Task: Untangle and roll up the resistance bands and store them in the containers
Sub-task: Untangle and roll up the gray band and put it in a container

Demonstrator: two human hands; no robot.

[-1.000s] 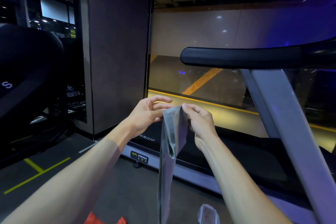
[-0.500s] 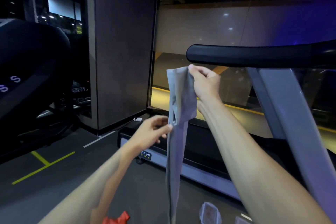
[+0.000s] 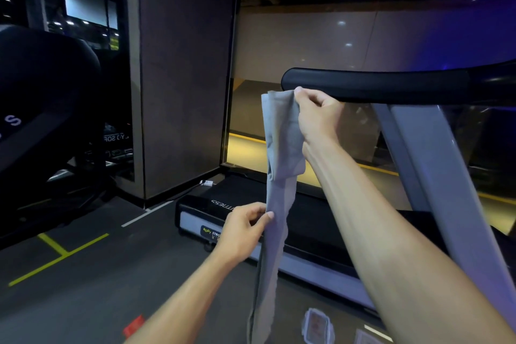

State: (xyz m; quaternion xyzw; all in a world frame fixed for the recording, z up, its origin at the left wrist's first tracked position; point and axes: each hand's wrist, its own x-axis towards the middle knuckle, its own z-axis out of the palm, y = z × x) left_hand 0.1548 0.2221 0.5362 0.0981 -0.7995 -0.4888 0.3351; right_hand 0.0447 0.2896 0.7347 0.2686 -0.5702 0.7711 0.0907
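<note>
The right hand (image 3: 317,117) is raised in front of the treadmill's black handrail (image 3: 377,85), its fingers curled and its thumb and fingertips pinching the top edge of a grey resistance band (image 3: 279,176). From that pinch the band hangs straight down as a long, flat strip; its upper part is doubled over into a wider fold that ends just below the right wrist, and beneath the fold it narrows into a single length that runs off the bottom of the view. The left hand (image 3: 245,229) is lower and to the left of the band, well below the right hand. Its thumb and forefinger close on the band's left edge about midway down the visible length, with the other fingers curled behind. So the band is held at two places, stretched loosely between the upper right hand and the lower left hand, hanging in the air above the floor.

Behind the band stands the treadmill (image 3: 307,220), its dark deck and grey side rail running toward the lower right and its grey upright (image 3: 435,176) rising to the handrail. On the dark floor (image 3: 111,288) near the band's lower end lies a clear plastic container (image 3: 318,327) with clip locks. A small red item (image 3: 134,325) lies on the floor to the left of the left forearm; what it is cannot be told. Yellow lines (image 3: 55,257) mark the floor at left.
</note>
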